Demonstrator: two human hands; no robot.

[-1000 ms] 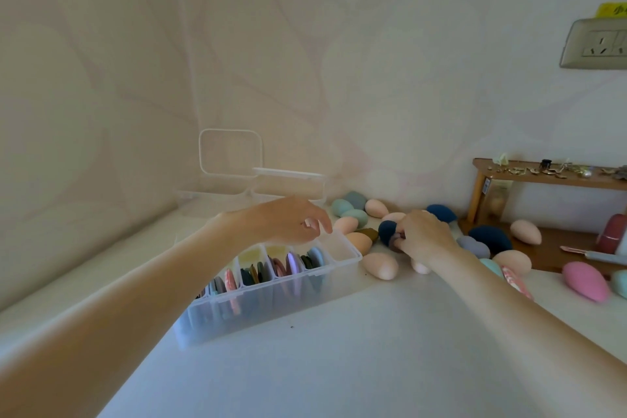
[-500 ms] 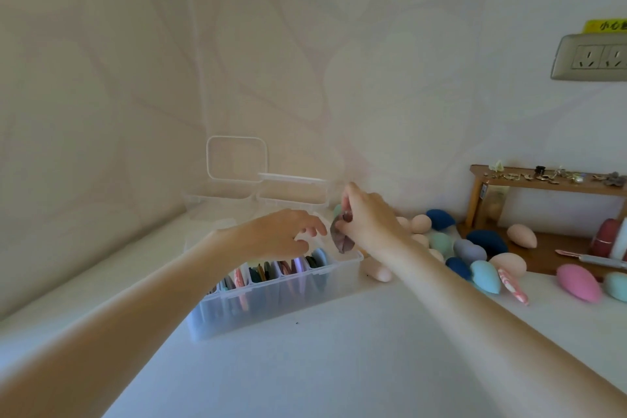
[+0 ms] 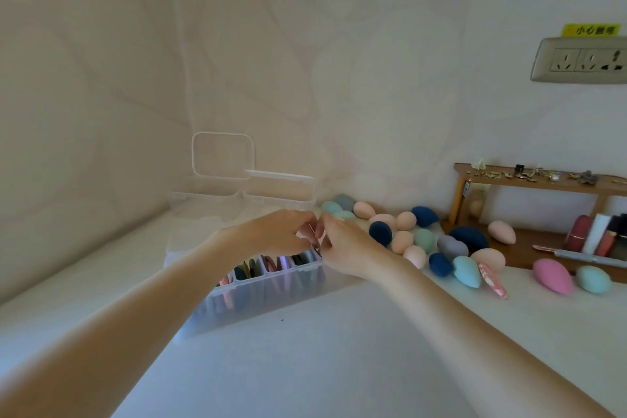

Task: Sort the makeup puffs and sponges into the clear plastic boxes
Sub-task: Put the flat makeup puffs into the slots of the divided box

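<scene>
Fingertips of both hands meet over the far end compartment of the divided clear box [image 3: 271, 285], and that is where your care belongs. Your right hand [image 3: 342, 248] pinches a thin, flat puff [image 3: 318, 235], pinkish-grey as far as the blur allows, held on edge just above the last slot; your left hand [image 3: 281, 231] has its fingers curled in against the same puff, though whether it grips it or only steadies it you cannot tell from here. Keep the puff upright and feed it in edge first, the way the flat puffs [image 3: 271, 263] in the neighbouring slots stand, so it slides between the dividers rather than bridging them. Let the left fingers guide the lower edge and hold the box still while the right lowers, and release only once the puff sits below the rim. Egg-shaped sponges [image 3: 403, 241] lie loose on the white counter [image 3: 339, 349] just to your right, near the wooden shelf [image 3: 529, 178], and two more clear boxes [image 3: 244, 193] wait with lids raised against the wall, probably meant for them. Much of the sorting looks undone, so avoid sweeping those sponges with your right forearm.
</scene>
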